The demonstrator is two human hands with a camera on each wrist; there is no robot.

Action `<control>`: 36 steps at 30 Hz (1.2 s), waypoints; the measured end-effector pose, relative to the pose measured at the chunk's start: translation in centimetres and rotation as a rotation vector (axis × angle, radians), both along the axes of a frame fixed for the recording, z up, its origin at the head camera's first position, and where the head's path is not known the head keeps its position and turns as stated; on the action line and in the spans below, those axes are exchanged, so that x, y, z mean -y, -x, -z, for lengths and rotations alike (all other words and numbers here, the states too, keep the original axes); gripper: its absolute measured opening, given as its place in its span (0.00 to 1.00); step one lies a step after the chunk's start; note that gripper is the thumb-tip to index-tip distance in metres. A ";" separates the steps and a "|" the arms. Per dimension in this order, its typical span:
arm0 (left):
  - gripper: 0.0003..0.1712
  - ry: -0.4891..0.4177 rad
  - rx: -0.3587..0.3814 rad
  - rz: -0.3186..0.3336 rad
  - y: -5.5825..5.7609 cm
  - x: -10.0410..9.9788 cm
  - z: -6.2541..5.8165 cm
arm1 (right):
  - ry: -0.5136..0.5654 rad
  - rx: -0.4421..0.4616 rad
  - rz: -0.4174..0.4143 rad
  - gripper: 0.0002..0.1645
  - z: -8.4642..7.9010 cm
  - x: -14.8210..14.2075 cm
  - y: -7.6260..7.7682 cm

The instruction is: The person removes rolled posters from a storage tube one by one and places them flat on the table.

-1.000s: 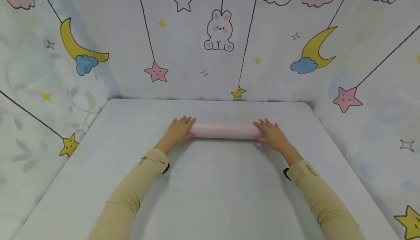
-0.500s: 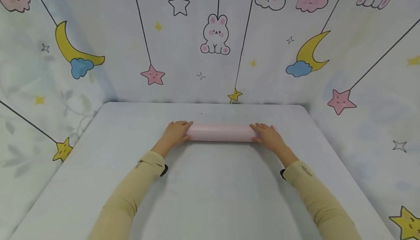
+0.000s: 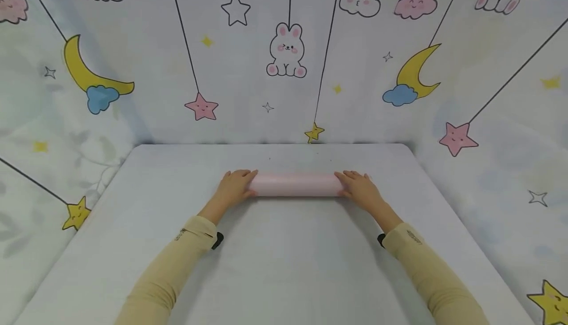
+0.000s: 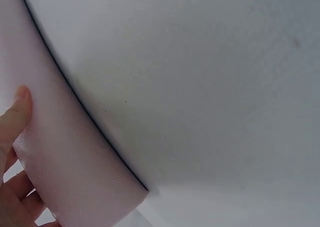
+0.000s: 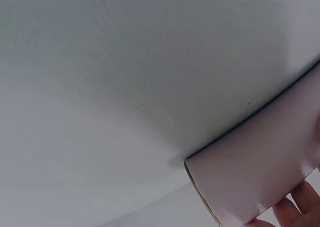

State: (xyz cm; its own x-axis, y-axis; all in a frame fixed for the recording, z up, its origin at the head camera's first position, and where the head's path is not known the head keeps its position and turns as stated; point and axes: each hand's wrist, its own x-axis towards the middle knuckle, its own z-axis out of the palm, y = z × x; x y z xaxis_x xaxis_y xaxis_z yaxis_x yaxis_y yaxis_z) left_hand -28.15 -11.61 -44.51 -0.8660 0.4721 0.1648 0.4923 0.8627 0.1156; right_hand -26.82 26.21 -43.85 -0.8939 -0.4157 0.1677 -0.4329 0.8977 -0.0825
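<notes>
A pale pink roll of smooth sheet material (image 3: 296, 185) lies crosswise on the white table (image 3: 288, 266), near its back edge. My left hand (image 3: 231, 188) grips its left end, fingers over the top and thumb on the near side. At the other end my right hand (image 3: 361, 191) holds it the same way. In the left wrist view, the thumb (image 4: 20, 112) presses on the pink surface while the other fingers go behind it. The right wrist view shows a thin tan edge (image 5: 197, 189) at the roll's end, with fingertips (image 5: 295, 209) along its far side.
A cloth backdrop (image 3: 248, 68) printed with moons, stars and rabbits rises behind the table and along both sides. Beige sleeves (image 3: 177, 261) cover both forearms, with a black band (image 3: 217, 240) at the left wrist. Tiny dark specks dot the table behind the roll.
The head view has tilted and shifted, so the whole scene sits lower and further left. My left fingers, more spread a second ago, now bend closer round the roll, which stays near the back edge.
</notes>
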 end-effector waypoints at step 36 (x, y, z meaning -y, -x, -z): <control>0.38 0.096 -0.008 0.032 -3.4 0.1 -0.9 | -0.025 -0.033 -0.054 0.32 -0.7 0.2 -3.3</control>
